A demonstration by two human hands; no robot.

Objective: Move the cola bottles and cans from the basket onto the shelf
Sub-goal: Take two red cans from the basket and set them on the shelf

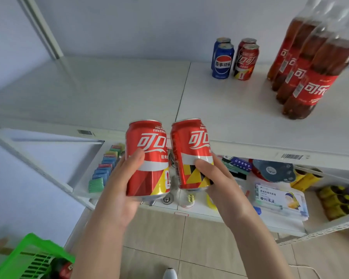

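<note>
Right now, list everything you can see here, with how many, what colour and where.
cola cans in hand: two, red, upright side by side in front of the shelf edge
red cans on shelf: two, red, one behind the other, back of the top shelf
blue cans: two, blue, left of the red cans on shelf
cola bottles: four, clear with dark cola and red labels, in a row at the right of the top shelf
top shelf: one, white, mostly bare on the left
lower shelf: one, white, holding assorted small packaged goods
basket: one, green, bottom left on the floor
left hand: grip around the left can
right hand: grip around the right can
</note>
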